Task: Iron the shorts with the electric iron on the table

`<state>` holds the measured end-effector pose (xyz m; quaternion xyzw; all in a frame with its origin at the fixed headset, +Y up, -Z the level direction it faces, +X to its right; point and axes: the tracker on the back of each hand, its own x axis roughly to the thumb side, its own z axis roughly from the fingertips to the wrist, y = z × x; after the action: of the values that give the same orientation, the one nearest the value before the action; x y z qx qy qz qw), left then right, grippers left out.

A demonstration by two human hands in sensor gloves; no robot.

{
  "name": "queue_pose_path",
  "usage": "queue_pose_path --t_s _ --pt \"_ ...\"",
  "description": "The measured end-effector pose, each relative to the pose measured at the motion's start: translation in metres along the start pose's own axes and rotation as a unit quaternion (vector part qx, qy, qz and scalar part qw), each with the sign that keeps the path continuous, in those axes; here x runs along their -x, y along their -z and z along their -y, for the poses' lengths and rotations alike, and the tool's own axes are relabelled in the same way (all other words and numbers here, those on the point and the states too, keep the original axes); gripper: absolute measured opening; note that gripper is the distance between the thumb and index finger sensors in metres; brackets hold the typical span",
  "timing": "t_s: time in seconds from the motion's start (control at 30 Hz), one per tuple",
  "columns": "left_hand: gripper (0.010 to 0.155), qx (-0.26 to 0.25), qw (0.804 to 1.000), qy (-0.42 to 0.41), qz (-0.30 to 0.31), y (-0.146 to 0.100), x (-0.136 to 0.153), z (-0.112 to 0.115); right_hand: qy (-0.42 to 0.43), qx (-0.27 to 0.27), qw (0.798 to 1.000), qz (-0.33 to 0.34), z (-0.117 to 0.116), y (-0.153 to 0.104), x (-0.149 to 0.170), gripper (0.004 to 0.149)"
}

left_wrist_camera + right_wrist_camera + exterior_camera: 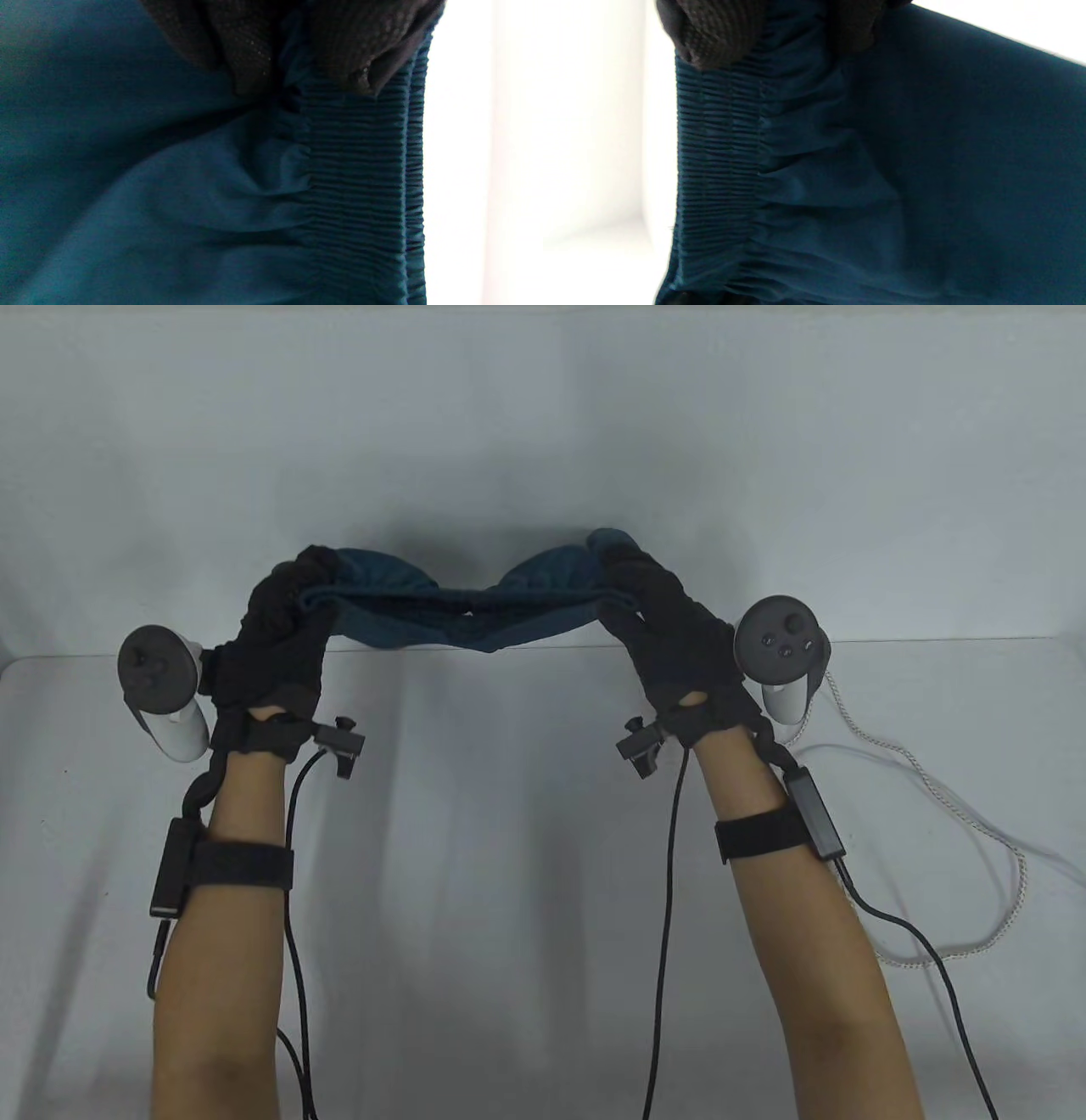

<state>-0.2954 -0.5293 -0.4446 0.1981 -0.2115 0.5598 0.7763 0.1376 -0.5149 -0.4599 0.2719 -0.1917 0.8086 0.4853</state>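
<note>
Table view: a pair of teal shorts [462, 611] hangs stretched at the centre of the frame, raised above the white table [509, 814], between two black-gloved hands. The left hand [276, 645], left of centre, grips one end of the elastic waistband; the right hand [670, 628], right of centre, grips the other end. The band sags slightly in the middle, and the fabric bulges behind it. A tracker sits at the outer side of each hand, the left tracker [157, 678] at the frame's left edge and the right tracker [780, 645] toward the right. A white braided cord [976, 831] loops across the table at the right edge. This view alone shows both hands, the forearms and the table.

Left wrist view: gloved fingers [254, 51] at the top of the frame close on the shorts [169, 190], pinching the ribbed waistband [360, 169], which runs down the right side. Only here do the gathered pleats below the band read clearly.

Right wrist view: the mirror picture. The fingers [712, 34] at the upper left clamp the waistband [717, 148], which runs down the left side, with smooth teal cloth filling the right.
</note>
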Motion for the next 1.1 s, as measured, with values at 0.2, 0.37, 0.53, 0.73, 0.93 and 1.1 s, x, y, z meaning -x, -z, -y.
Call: queue_pose_path --t_s 0.2,0.37,0.53,0.73,0.93,1.1 --pt "0.045 0.145 0.979 0.076 -0.118 -0.07 0.052 0.013 -0.079 -0.146 0.984 -0.067 -0.031 -0.063 0.041 0.043" --pt "0.045 0.251 0.938 0.154 -0.183 -0.119 0.082 0.029 -0.133 -0.251 0.954 -0.101 -0.069 -0.123 0.07 0.043" --pt "0.046 0.388 0.859 0.252 -0.218 -0.157 0.093 0.05 -0.187 -0.353 0.911 -0.105 -0.096 -0.166 0.076 0.043" --pt "0.046 0.485 0.766 0.374 -0.195 -0.193 0.091 0.076 -0.292 -0.446 0.845 -0.048 -0.124 -0.209 0.061 0.044" --pt "0.045 0.551 0.695 0.431 -0.168 -0.21 0.074 0.095 -0.336 -0.514 0.79 -0.01 -0.144 -0.232 0.042 0.044" --pt "0.045 0.575 0.663 0.455 -0.15 -0.224 0.067 0.103 -0.351 -0.539 0.766 0.009 -0.148 -0.239 0.034 0.046"
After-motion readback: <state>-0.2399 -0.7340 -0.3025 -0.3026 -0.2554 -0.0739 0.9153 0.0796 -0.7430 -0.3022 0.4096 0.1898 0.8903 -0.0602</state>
